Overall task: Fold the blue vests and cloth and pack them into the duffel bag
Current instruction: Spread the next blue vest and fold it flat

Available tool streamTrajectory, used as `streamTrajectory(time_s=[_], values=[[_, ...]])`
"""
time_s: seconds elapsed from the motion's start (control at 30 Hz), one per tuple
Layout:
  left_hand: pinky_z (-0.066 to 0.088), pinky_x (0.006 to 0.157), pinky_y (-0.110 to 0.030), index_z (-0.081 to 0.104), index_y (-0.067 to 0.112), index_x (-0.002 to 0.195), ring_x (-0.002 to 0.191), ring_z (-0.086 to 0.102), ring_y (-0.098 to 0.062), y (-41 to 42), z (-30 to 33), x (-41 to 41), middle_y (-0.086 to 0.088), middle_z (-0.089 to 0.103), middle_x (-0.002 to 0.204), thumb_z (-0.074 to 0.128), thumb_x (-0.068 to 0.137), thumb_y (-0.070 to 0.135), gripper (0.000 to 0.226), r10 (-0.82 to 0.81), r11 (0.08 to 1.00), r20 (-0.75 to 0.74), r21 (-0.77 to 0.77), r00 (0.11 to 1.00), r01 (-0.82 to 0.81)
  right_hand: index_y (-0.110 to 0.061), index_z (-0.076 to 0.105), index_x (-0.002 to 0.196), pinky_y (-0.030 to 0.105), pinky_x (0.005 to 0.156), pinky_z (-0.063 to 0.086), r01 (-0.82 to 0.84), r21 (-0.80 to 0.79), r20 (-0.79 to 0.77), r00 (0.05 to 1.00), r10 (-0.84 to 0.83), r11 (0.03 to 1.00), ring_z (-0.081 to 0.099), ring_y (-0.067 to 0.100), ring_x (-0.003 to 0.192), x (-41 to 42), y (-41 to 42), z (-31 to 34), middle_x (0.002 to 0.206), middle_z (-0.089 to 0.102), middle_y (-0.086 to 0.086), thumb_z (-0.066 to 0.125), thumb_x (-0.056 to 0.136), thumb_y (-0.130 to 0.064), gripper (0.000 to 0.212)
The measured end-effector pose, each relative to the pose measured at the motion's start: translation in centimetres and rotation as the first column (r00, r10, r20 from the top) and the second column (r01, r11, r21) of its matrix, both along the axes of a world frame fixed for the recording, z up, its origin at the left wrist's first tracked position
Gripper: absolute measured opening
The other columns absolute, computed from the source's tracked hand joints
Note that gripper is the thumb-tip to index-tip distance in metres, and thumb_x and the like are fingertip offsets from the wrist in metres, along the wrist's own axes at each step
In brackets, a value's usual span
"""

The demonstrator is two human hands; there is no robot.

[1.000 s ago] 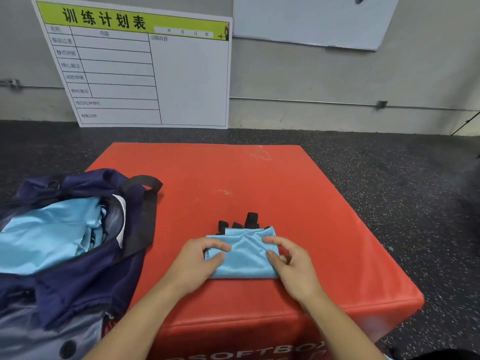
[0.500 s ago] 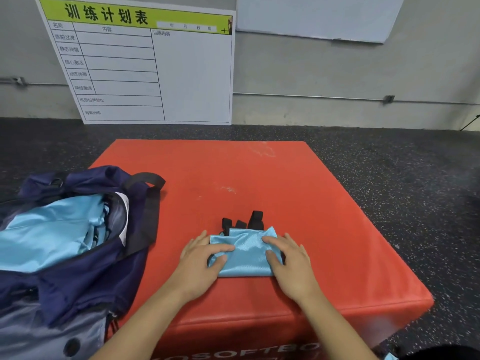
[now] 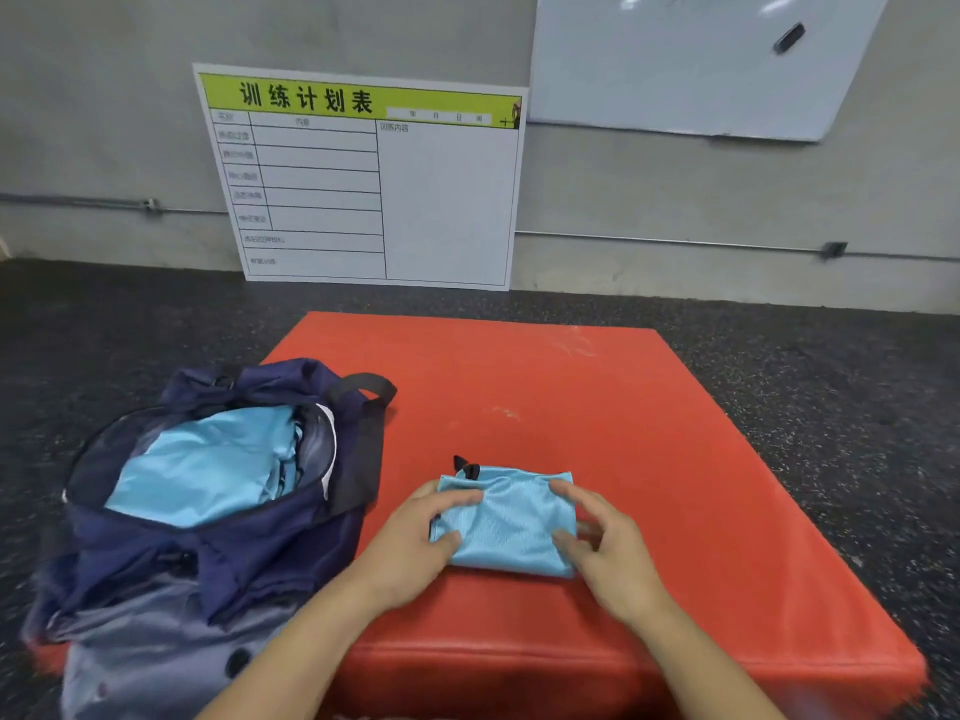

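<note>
Head view, looking down over a red foam box [image 3: 597, 418] on dark speckled flooring [image 3: 831, 387].

Near the front edge of the box: a folded light-blue mesh vest [image 3: 511, 522], compact and roughly rectangular, with a bit of black trim [image 3: 465, 467] poking out at its far left corner.

Left hand [image 3: 415, 543] at the vest's left edge: fingers curled over the top of the fabric, thumb against the near left side, pinching the fold between them. Palm resting low, close to the box surface.

Right hand [image 3: 608, 548] at the vest's right edge: fingers bent and loosely spread, index fingertip on the upper fabric, thumb tip pressed to the near right side. A looser pinch than the left, with visible gaps between the fingers.

Left of the box, partly overlapping its left edge: a navy duffel bag [image 3: 218, 558], mouth wide open, black strap [image 3: 363, 392] looped up on the right side. Inside, more light-blue fabric [image 3: 208, 465], loosely bunched and filling the opening.

Against the grey wall behind: a white training-schedule board [image 3: 363, 184] with a green header and an empty grid, standing on the floor. Higher right, a blank whiteboard [image 3: 691, 65] with a small dark magnet [image 3: 788, 37].
</note>
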State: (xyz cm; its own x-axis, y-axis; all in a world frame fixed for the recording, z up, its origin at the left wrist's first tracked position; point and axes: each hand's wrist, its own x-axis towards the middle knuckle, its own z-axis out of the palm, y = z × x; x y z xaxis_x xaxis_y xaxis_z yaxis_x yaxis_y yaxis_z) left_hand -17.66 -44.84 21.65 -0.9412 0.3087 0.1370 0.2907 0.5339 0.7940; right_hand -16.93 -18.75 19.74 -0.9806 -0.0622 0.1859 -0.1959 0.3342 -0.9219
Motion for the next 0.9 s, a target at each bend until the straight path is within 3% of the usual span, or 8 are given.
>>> streamTrajectory(time_s=[0.07, 0.23, 0.33, 0.4, 0.57, 0.7, 0.8, 0.9], values=[[0.023, 0.101, 0.0, 0.062, 0.038, 0.133, 0.124, 0.045, 0.01, -1.3, 1.1, 0.7, 0.009, 0.052, 0.13, 0.06, 0.088, -0.001, 0.059, 0.041, 0.999, -0.04, 0.006, 0.998, -0.04, -0.031, 0.065, 0.129, 0.022, 0.074, 0.052, -0.037, 0.035, -0.029, 0.999, 0.038, 0.999, 0.065, 0.002, 0.083, -0.6, -1.3, 1.2, 0.128, 0.065, -0.011, 0.064, 0.085, 0.014, 0.062], [0.021, 0.105, -0.001, 0.061, 0.032, 0.136, 0.13, 0.041, 0.012, -5.9, 4.4, 2.2, 0.014, 0.05, 0.135, 0.059, 0.084, -0.008, 0.065, 0.109, 0.994, -0.124, 0.019, 0.986, -0.107, -0.034, 0.064, 0.131, 0.036, 0.08, 0.055, -0.136, 0.039, -0.095, 0.986, 0.14, 0.99, 0.068, 0.016, 0.092, -2.8, -6.2, 4.0, 0.124, 0.063, -0.02, 0.063, 0.08, 0.014, 0.07], [0.019, 0.103, 0.002, 0.062, 0.03, 0.135, 0.125, 0.037, 0.021, -9.4, 6.5, 2.3, 0.013, 0.052, 0.131, 0.061, 0.081, -0.01, 0.067, 0.169, 0.985, -0.189, -0.004, 0.967, -0.173, -0.039, 0.062, 0.128, 0.03, 0.084, 0.056, -0.195, -0.004, -0.128, 0.973, 0.193, 0.981, 0.069, 0.012, 0.101, -3.7, -10.3, 5.9, 0.127, 0.063, -0.015, 0.062, 0.079, 0.016, 0.074], [0.021, 0.103, 0.0, 0.062, 0.033, 0.133, 0.125, 0.04, 0.017, -12.1, 7.6, 2.0, 0.011, 0.054, 0.129, 0.062, 0.08, -0.01, 0.069, 0.21, 0.976, -0.224, -0.013, 0.952, -0.219, -0.043, 0.06, 0.126, 0.021, 0.092, 0.053, -0.217, -0.003, -0.168, 0.962, 0.214, 0.976, 0.065, 0.009, 0.114, -4.4, -13.4, 7.1, 0.133, 0.06, -0.014, 0.061, 0.078, 0.016, 0.076], [0.028, 0.107, -0.007, 0.067, 0.036, 0.127, 0.127, 0.047, 0.005, -19.3, 9.1, -0.3, 0.014, 0.057, 0.13, 0.063, 0.077, -0.014, 0.07, 0.348, 0.933, -0.273, 0.01, 0.897, -0.36, -0.028, 0.059, 0.141, 0.034, 0.112, 0.044, -0.212, 0.147, -0.321, 0.914, 0.249, 0.966, 0.053, 0.008, 0.129, -6.9, -21.5, 9.2, 0.141, 0.054, -0.01, 0.06, 0.078, -0.002, 0.068], [0.027, 0.105, -0.005, 0.066, 0.036, 0.13, 0.128, 0.047, 0.003, -25.1, 8.5, -3.2, 0.01, 0.056, 0.131, 0.063, 0.081, -0.012, 0.069, 0.422, 0.894, -0.286, -0.026, 0.86, -0.447, -0.028, 0.046, 0.152, 0.017, 0.11, 0.036, -0.21, 0.339, -0.34, 0.881, 0.328, 0.917, 0.049, 0.008, 0.128, -8.5, -27.7, 10.0, 0.157, 0.035, -0.013, 0.058, 0.091, 0.001, 0.069], [0.033, 0.11, -0.018, 0.063, 0.036, 0.133, 0.12, 0.049, -0.007, -28.4, 6.6, -5.2, 0.007, 0.053, 0.125, 0.063, 0.087, -0.008, 0.064, 0.474, 0.86, -0.208, -0.098, 0.855, -0.501, -0.031, 0.038, 0.155, 0.04, 0.1, 0.05, -0.214, 0.491, -0.271, 0.884, 0.381, 0.845, 0.06, 0.024, 0.118, -10.1, -31.5, 8.7, 0.16, 0.025, -0.017, 0.053, 0.093, -0.001, 0.07], [0.034, 0.115, -0.031, 0.064, 0.034, 0.132, 0.129, 0.048, -0.015, -30.4, 3.9, -6.7, 0.002, 0.053, 0.135, 0.061, 0.095, 0.003, 0.049, 0.494, 0.842, -0.091, -0.2, 0.865, -0.502, -0.033, 0.036, 0.154, 0.042, 0.103, 0.045, -0.256, 0.534, -0.186, 0.894, 0.407, 0.806, 0.059, 0.028, 0.117, -11.0, -33.8, 6.6, 0.158, 0.026, -0.017, 0.051, 0.094, -0.005, 0.068]])
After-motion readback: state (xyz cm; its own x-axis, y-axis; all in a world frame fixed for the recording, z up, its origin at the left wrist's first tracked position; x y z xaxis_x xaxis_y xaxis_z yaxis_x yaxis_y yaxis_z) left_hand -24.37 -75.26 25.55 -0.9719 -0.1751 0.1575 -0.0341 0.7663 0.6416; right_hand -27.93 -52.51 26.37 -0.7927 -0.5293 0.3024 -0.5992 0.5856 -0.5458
